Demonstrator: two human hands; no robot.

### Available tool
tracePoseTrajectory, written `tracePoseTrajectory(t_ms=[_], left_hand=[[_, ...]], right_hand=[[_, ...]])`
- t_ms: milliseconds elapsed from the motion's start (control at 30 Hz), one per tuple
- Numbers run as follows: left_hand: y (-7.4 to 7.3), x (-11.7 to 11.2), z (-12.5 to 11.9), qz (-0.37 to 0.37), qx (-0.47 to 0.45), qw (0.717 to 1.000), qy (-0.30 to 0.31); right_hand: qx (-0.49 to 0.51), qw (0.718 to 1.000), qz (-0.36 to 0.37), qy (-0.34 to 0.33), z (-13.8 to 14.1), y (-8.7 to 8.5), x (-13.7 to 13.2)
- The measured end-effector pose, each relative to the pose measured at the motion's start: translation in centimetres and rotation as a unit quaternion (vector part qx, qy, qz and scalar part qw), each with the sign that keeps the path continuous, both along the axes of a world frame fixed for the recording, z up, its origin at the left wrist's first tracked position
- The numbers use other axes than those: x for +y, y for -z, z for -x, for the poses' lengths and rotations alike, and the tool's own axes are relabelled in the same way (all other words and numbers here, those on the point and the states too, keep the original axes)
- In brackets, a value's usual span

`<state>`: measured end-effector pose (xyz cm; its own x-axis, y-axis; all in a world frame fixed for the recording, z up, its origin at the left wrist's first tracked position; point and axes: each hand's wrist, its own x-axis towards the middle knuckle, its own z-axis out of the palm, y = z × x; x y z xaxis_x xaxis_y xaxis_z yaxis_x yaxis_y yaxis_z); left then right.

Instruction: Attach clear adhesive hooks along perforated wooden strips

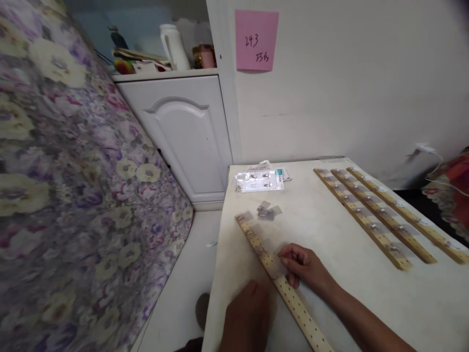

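Observation:
A long wooden strip (301,309) with rows of small holes lies slantwise on the table in front of me. Clear plastic pieces with small metal parts sit along its far half, while the near half shows bare holes. My right hand (303,266) is beside the strip's right edge, thumb and fingers pinched together; whatever they hold is hidden. Left of the strip, my left hand (249,313) is dark and smeared by motion, so its fingers cannot be made out. Beyond the strip's far end is a small pile of clear plastic pieces with metal parts (267,211).
At the table's back edge lie clear blister packs (259,181). Three similar strips (361,215) with plastic pieces lie side by side on the right. A flowered curtain (84,195) hangs at left, near a white cabinet (179,142). A pink note (256,39) is on the wall.

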<state>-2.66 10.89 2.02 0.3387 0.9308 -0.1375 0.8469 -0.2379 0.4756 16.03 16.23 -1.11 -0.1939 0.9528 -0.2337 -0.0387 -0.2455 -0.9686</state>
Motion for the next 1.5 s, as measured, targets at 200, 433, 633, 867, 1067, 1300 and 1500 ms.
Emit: tracePoseTrajectory(t_ms=[200, 433, 633, 867, 1067, 1300, 1500], left_hand=[[1.5, -0.3, -0.6, 0.029, 0.063, 0.997, -0.026], [0.7, 0.2, -1.0, 0.069, 0.095, 0.992, -0.038], [-0.1, 0.1, -0.9, 0.066, 0.034, 0.994, -0.075], [-0.9, 0.5, -1.4, 0.090, 0.053, 0.992, -0.075], [-0.5, 0.4, -1.3, 0.076, 0.058, 0.994, -0.058], [0.3, 0.2, -1.2, 0.055, 0.073, 0.995, -0.041], [0.6, 0.2, -1.2, 0.047, 0.056, 0.996, -0.049]], right_hand=[[-0.027, 1.000, 0.015, -0.006, 0.0, 0.0, -0.1], [-0.039, 0.999, 0.018, -0.011, -0.2, 0.3, -0.2], [-0.034, 0.999, 0.015, -0.005, -0.1, 0.5, -0.2], [-0.032, 0.999, 0.015, -0.012, -0.1, 0.5, -0.2], [-0.036, 0.999, 0.012, -0.019, -0.3, 0.5, -0.2], [-0.032, 0.999, 0.008, -0.013, -0.2, 0.5, -0.2], [-0.049, 0.999, 0.004, -0.016, -0.1, 0.3, -0.2]])
